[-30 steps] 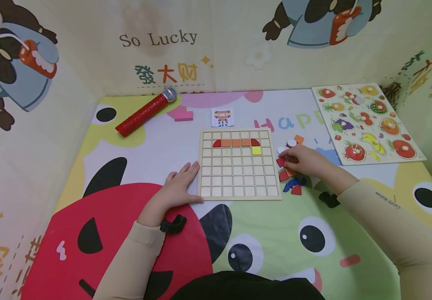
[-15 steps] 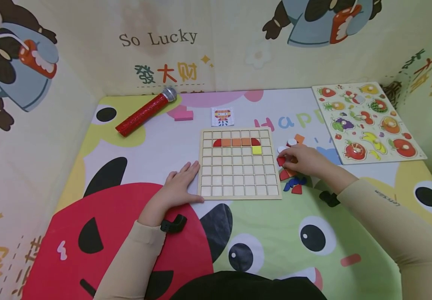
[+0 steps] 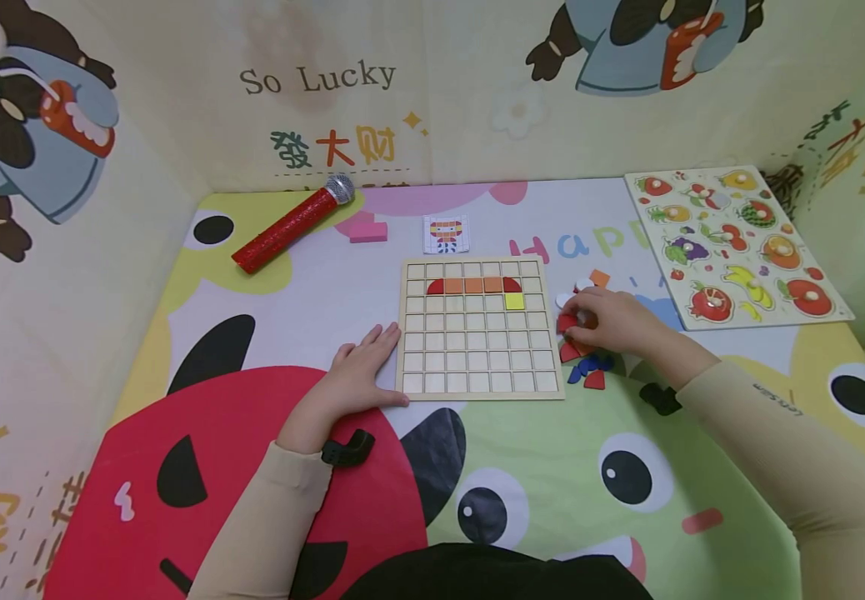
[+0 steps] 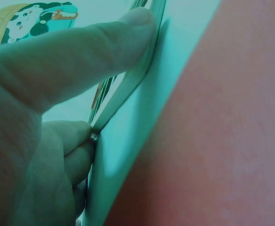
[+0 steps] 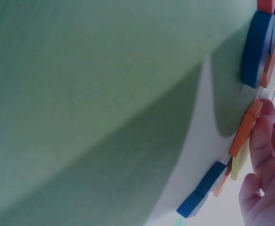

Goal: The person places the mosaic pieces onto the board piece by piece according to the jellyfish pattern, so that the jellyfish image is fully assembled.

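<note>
A wooden grid board (image 3: 479, 396) lies on the table, with a row of red and orange pieces near its top and a yellow square (image 3: 513, 301) below the row's right end. My left hand (image 3: 357, 372) rests at the board's left side, fingers spread; in the left wrist view the thumb (image 4: 95, 54) touches the board's edge. Right of the board, my right hand (image 3: 616, 321) pinches a red piece (image 3: 567, 323) between thumb and forefinger, over a loose pile. Blue pieces (image 3: 588, 365), a red quarter-round piece (image 3: 594, 381) and an orange square (image 3: 599, 278) lie around that hand.
Above the board lies a small pattern card (image 3: 446, 235). A red microphone (image 3: 290, 225) and a pink block (image 3: 368, 232) are at the back left. A fruit puzzle board (image 3: 736, 250) occupies the back right, near the wall.
My right fingers have shifted slightly among the pieces, and the red piece has turned and moved a little between them. The left hand and the board have stayed put.
</note>
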